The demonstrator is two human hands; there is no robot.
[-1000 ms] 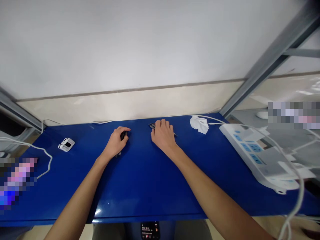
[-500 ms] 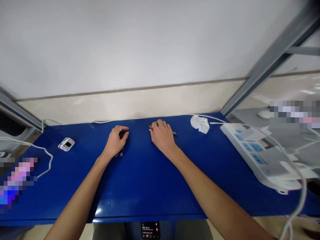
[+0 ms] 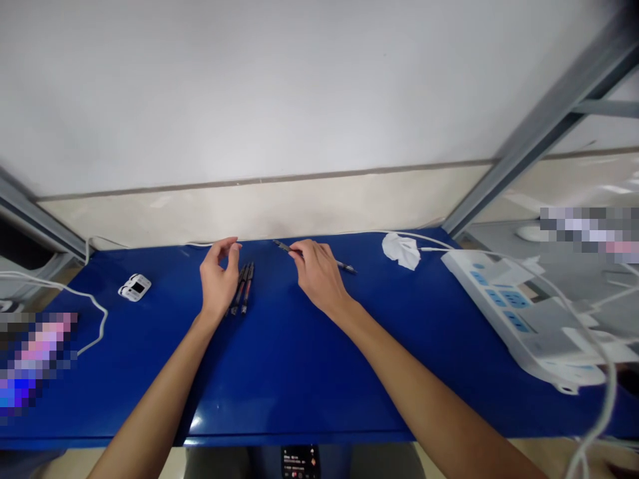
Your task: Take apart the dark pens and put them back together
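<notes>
Several dark pens [image 3: 248,286] lie side by side on the blue tabletop [image 3: 294,372], just right of my left hand [image 3: 218,279]. That hand is raised beside them, thumb and index finger slightly apart with nothing between them. My right hand [image 3: 319,274] grips another pen [image 3: 347,267] between thumb and fingers. The pen's one end sticks out to the left of the fingertips and its other end out to the right. The palm covers its middle.
Crumpled white tissue [image 3: 401,251] lies right of my hands, near a white power strip [image 3: 504,313] with cables. At left are a small white device [image 3: 134,287] and a white cable [image 3: 102,319]. A phone [image 3: 299,460] shows below the table edge.
My left hand has moved left and off the pens, uncovering them. My right hand now pinches its pen, whose left end has shifted left and away from me.
</notes>
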